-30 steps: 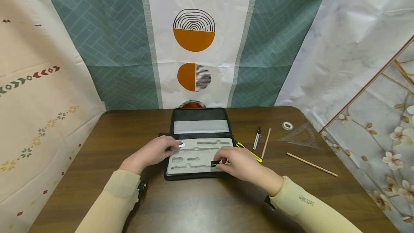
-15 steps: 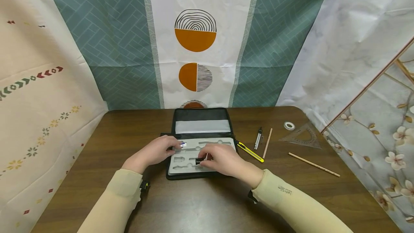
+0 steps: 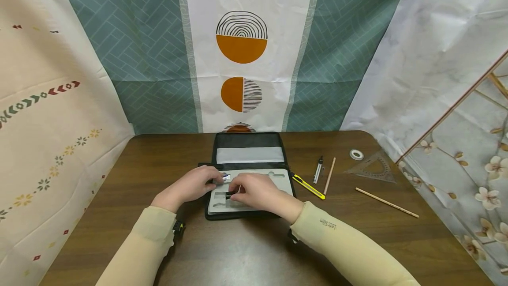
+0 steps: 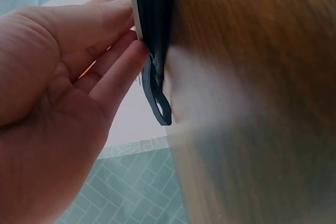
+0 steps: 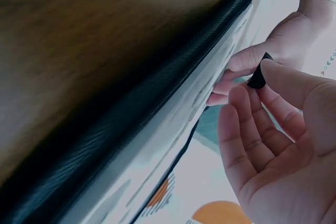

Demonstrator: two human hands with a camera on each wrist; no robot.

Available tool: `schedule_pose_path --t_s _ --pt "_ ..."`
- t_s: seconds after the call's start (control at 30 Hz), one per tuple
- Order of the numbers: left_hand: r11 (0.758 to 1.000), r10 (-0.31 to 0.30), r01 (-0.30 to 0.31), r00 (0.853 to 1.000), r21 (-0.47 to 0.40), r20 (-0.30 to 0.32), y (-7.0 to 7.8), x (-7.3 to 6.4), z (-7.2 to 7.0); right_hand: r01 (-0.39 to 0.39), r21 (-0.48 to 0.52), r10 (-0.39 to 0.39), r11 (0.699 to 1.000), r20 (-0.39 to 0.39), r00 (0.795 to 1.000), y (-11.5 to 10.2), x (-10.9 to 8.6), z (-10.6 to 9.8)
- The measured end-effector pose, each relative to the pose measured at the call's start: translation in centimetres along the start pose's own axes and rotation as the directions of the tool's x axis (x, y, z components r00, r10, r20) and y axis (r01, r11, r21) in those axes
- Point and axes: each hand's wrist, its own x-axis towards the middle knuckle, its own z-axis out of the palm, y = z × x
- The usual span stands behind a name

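Observation:
A black zip case (image 3: 250, 140) lies unfolded on the table, with a pale moulded tray (image 3: 282, 183) in its near half. Above the tray, my right hand (image 3: 255, 191) pinches a small black piece (image 5: 258, 74) between thumb and fingers; its exact kind is hard to tell. My left hand (image 3: 194, 184) rests at the tray's left edge, its fairly straight fingers touching it. By those fingertips sits a small white and blue item (image 3: 226, 176), perhaps an eraser, partly covered. A black zip pull loop (image 4: 157, 100) hangs below the left fingers in the left wrist view.
Right of the case lie a yellow utility knife (image 3: 309, 186), a compass (image 3: 318, 170), a pencil-like stick (image 3: 329, 175), a white tape roll (image 3: 356, 155), a clear set square (image 3: 373, 169) and a thin wooden stick (image 3: 386, 202). Patterned curtains (image 3: 158, 56) hang behind the table.
My right hand has moved left across the tray with the black piece, from its right side towards its left recesses. My left hand has stayed at the left edge.

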Motion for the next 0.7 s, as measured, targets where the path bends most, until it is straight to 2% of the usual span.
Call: schedule_pose_path --t_s 0.23,0.47,0.7 --pt "1.000 -0.002 0.002 1.000 -0.003 -0.001 0.0 0.1 0.2 -0.006 -0.003 0.006 1.000 0.023 1.000 -0.7 1.2 0.3" --pt "0.999 -0.034 0.034 0.999 -0.026 0.015 -0.2 0.0 0.3 -0.020 -0.047 0.021 0.999 0.010 1.000 -1.0 2.1 1.1" --pt "0.999 -0.020 0.020 1.000 -0.026 0.008 -0.3 0.0 0.1 -0.029 -0.079 0.029 0.996 0.010 1.000 -1.2 2.9 1.6"
